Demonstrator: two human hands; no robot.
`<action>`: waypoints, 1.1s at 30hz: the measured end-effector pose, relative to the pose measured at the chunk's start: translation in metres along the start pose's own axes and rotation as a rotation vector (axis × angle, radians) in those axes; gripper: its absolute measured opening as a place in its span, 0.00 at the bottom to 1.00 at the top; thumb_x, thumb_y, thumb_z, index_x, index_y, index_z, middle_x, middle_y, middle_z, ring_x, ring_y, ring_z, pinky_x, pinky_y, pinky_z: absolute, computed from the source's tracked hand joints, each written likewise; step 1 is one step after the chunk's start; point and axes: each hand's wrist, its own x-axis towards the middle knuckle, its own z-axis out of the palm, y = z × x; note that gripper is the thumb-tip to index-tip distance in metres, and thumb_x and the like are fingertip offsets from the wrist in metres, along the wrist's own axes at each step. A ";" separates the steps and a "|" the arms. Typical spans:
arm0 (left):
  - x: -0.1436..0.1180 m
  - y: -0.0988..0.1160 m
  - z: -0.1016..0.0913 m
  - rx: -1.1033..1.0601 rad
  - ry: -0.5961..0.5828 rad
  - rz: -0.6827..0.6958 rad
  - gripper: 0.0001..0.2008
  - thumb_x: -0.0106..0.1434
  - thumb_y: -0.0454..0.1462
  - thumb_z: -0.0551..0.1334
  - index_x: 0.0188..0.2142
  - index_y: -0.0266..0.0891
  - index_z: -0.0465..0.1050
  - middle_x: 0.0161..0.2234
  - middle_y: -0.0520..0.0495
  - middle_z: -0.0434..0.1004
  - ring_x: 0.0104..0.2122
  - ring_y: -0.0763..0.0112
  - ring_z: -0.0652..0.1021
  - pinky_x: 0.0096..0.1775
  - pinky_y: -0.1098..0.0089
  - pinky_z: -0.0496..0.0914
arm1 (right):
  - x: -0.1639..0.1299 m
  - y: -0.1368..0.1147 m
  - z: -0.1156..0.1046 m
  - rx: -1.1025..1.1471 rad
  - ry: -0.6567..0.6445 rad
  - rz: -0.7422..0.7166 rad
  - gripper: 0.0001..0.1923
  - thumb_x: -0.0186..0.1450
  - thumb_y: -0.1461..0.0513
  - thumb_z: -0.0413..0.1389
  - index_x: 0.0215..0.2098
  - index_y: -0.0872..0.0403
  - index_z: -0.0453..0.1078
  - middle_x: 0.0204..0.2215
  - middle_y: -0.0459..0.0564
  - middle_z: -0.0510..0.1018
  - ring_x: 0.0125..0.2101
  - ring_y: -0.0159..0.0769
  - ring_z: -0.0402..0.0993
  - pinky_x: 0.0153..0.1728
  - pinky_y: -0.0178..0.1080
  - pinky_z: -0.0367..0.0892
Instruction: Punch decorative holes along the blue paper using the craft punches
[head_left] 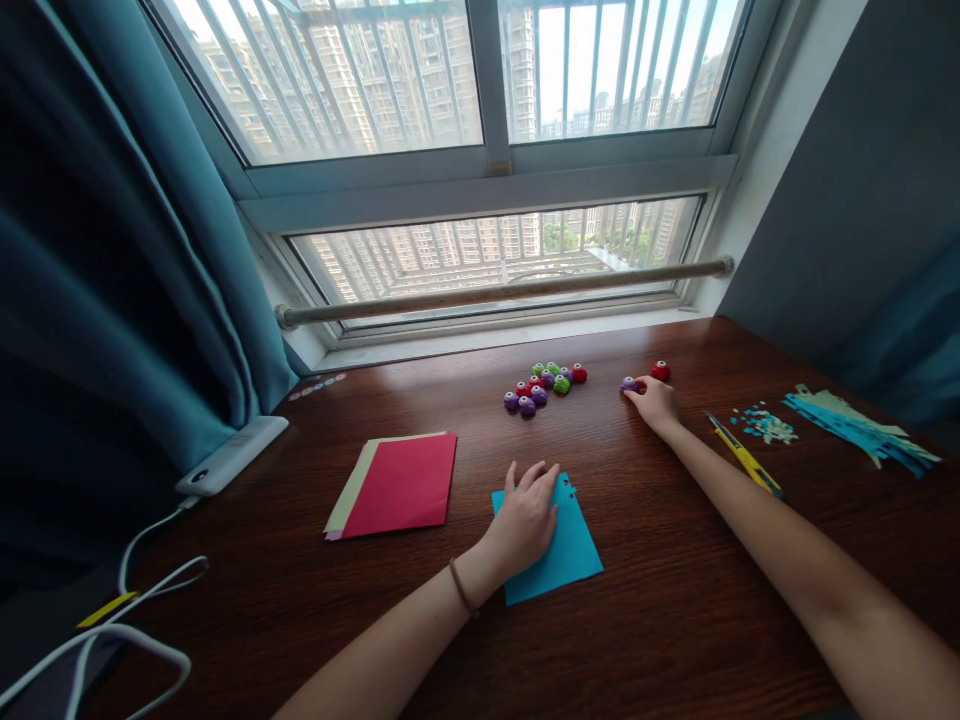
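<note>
Pinching: right hand (654, 403) is gripping the purple punch (628, 384) between thumb and fingers, near the red punch (660, 371).
Blue sheet (559, 567): is lying beneath the left hand (525, 515), its fingers spread.
Punch cluster (547, 380): is sitting left of the purple punch.

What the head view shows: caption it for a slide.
Left hand on blue paper, right hand touching a small purple object near a red one.

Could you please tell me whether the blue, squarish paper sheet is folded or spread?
Spread: the blue, squarish paper sheet lies flat under the left hand, all four corners showing.
</note>
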 end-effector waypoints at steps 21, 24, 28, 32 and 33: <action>-0.002 0.005 -0.007 0.017 0.036 -0.023 0.27 0.60 0.33 0.52 0.60 0.36 0.53 0.56 0.41 0.64 0.58 0.52 0.59 0.57 0.42 0.42 | -0.133 -0.069 -0.006 0.257 -0.519 -0.529 0.03 0.57 0.66 0.60 0.27 0.52 0.74 0.27 0.44 0.75 0.33 0.35 0.68 0.37 0.38 0.64; -0.002 0.005 -0.007 0.016 0.041 -0.025 0.27 0.60 0.33 0.52 0.59 0.36 0.53 0.55 0.41 0.65 0.58 0.52 0.59 0.57 0.42 0.42 | -0.133 -0.070 -0.006 0.244 -0.517 -0.545 0.04 0.57 0.67 0.59 0.26 0.52 0.72 0.27 0.44 0.74 0.33 0.35 0.68 0.37 0.38 0.64; -0.002 0.004 -0.005 0.021 0.044 -0.028 0.27 0.59 0.33 0.52 0.59 0.36 0.53 0.55 0.41 0.65 0.58 0.53 0.59 0.57 0.41 0.43 | -0.134 -0.069 -0.006 0.225 -0.515 -0.566 0.05 0.58 0.69 0.58 0.27 0.54 0.70 0.27 0.45 0.73 0.33 0.35 0.66 0.36 0.38 0.63; -0.002 0.004 -0.004 0.017 0.048 -0.022 0.28 0.59 0.33 0.52 0.59 0.36 0.53 0.55 0.41 0.65 0.58 0.53 0.60 0.57 0.41 0.43 | -0.133 -0.066 -0.008 0.213 -0.510 -0.576 0.07 0.58 0.71 0.56 0.27 0.54 0.68 0.28 0.46 0.72 0.33 0.35 0.66 0.36 0.37 0.63; -0.002 0.004 -0.004 0.016 0.050 -0.020 0.28 0.59 0.33 0.52 0.60 0.36 0.53 0.54 0.40 0.65 0.58 0.53 0.60 0.57 0.41 0.43 | -0.132 -0.066 -0.008 0.212 -0.510 -0.578 0.07 0.58 0.71 0.56 0.27 0.54 0.68 0.28 0.46 0.72 0.33 0.35 0.67 0.36 0.37 0.64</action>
